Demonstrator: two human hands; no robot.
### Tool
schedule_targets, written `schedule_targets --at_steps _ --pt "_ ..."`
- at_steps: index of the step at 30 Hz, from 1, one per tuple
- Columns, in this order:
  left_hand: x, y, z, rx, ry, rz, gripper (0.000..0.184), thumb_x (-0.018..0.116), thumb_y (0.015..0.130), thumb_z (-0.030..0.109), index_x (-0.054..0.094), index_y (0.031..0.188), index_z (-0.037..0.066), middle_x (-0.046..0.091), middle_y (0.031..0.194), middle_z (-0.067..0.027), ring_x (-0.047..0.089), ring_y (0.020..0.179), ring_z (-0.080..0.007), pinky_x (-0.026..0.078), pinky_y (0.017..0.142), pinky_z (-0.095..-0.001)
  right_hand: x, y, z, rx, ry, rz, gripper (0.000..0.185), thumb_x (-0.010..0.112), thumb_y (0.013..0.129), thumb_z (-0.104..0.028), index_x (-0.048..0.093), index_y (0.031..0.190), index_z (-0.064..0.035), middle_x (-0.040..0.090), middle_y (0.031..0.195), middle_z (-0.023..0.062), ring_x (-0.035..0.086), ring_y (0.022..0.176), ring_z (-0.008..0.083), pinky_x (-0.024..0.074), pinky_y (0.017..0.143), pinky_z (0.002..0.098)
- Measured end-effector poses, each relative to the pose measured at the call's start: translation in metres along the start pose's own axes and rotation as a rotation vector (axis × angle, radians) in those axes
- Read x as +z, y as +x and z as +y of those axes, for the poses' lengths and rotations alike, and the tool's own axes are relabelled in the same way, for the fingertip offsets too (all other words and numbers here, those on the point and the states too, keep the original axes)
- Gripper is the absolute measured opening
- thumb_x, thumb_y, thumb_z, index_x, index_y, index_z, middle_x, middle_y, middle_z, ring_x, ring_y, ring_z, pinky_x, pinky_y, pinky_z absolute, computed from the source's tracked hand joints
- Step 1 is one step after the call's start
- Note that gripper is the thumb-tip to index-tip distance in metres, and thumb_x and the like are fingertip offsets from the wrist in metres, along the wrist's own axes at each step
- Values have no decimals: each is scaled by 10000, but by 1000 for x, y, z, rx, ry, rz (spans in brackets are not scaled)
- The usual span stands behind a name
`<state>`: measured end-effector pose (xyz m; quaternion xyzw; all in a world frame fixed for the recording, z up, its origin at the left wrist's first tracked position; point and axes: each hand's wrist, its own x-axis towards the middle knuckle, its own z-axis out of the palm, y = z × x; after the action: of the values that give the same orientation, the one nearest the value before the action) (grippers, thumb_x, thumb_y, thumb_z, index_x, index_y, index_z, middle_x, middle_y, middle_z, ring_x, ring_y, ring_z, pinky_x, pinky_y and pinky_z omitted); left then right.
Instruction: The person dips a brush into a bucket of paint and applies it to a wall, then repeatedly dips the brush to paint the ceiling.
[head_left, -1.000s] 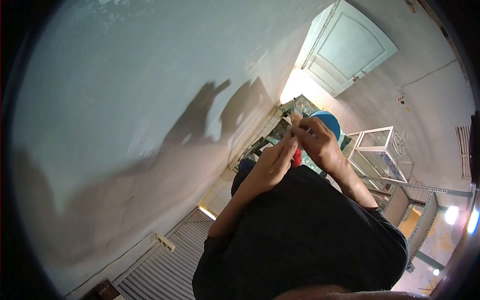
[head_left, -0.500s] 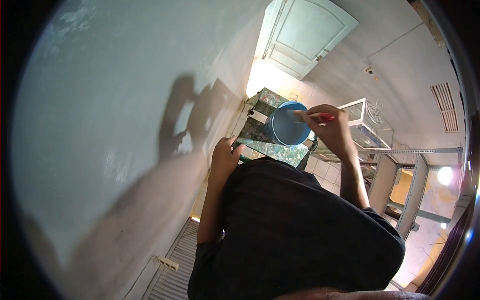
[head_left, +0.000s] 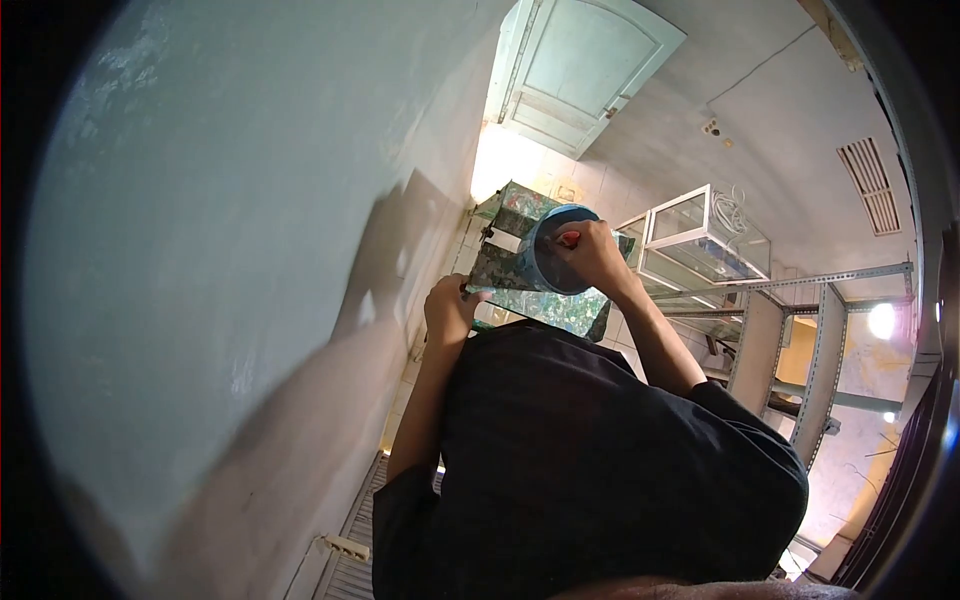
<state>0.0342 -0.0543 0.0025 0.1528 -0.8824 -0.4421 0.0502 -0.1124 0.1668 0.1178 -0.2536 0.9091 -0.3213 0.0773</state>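
My right hand (head_left: 594,256) is closed around a paintbrush with a red handle (head_left: 569,239) and reaches into the mouth of a blue bucket (head_left: 546,272). The bristles are hidden behind the hand and inside the bucket. Beneath the bucket is a paint-spattered green stand (head_left: 550,306) with a slot in its top. My left hand (head_left: 453,303) is closed on the near left edge of this stand, its thumb lying over the top.
A pale wall (head_left: 220,220) rises close on the left, with shadows across it. Ahead is a light door (head_left: 585,75). To the right stand a white-framed glass case (head_left: 680,225) and metal shelving (head_left: 765,345). A power strip (head_left: 347,547) lies low at left.
My right hand has moved left and down, carrying the paintbrush from above the bucket's right rim into the bucket. My left hand stays on the stand. The view has shifted slightly.
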Motion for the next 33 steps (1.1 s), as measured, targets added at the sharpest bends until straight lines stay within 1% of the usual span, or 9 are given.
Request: schedule_targets --at_steps 2,5,6,8,15,21,27,29,33 --pt "4 2 -3 -8 19 -11 441 873 753 280 671 1007 -19 681 932 -192 665 876 -418 518 771 -493 -9 0 -8 75 -21 -46 181 780 845 -158 783 939 -3 755 841 189 743 747 291 574 728 349" --pt "12 6 -10 42 52 19 504 912 705 281 606 983 -8 647 946 -184 646 881 -405 509 765 -473 -27 -7 -29 111 15 51 192 790 853 -179 783 918 1 743 785 171 725 704 242 565 699 339" --pt "15 7 -12 99 63 54 538 929 682 300 577 948 -7 629 944 -183 633 874 -392 503 760 -455 -30 -9 -33 117 12 57 192 790 853 -179 783 918 1 743 785 171 725 704 242 565 699 339" --pt "19 11 -16 103 72 43 562 939 664 291 563 960 -2 619 946 -185 624 875 -400 500 762 -463 -35 -11 -39 108 57 116 188 773 852 -168 765 898 14 702 738 209 693 643 313 548 654 377" --pt "21 23 -13 -17 126 -67 635 951 634 272 528 1028 9 631 989 -193 635 938 -417 513 799 -480 -35 -19 -56 224 68 54 153 768 852 -130 762 897 15 700 739 208 693 643 320 549 650 366" --pt "18 31 -4 -28 209 -141 611 946 656 231 522 1032 2 633 1036 -204 668 965 -391 559 820 -456 -14 -25 -57 265 -26 174 140 776 841 -120 765 912 -1 705 766 208 707 685 337 555 656 382" --pt "18 26 2 32 245 -110 583 921 697 183 514 1067 -11 624 1056 -211 662 977 -401 555 822 -455 -10 -29 -59 371 -30 218 163 797 845 -159 771 905 -9 698 735 187 696 654 289 545 643 355" --pt "17 27 4 28 252 -123 587 921 696 188 513 1069 -10 623 1056 -209 662 976 -399 554 817 -456 -13 -29 -60 414 20 211 186 813 839 -180 774 891 -6 696 712 166 688 637 233 540 636 332" --pt "16 26 5 36 230 -89 589 935 669 230 525 1023 -2 636 1034 -220 657 950 -430 534 795 -482 -12 -30 -55 412 53 258 213 832 823 -200 776 879 -2 703 697 148 680 629 196 538 633 323"
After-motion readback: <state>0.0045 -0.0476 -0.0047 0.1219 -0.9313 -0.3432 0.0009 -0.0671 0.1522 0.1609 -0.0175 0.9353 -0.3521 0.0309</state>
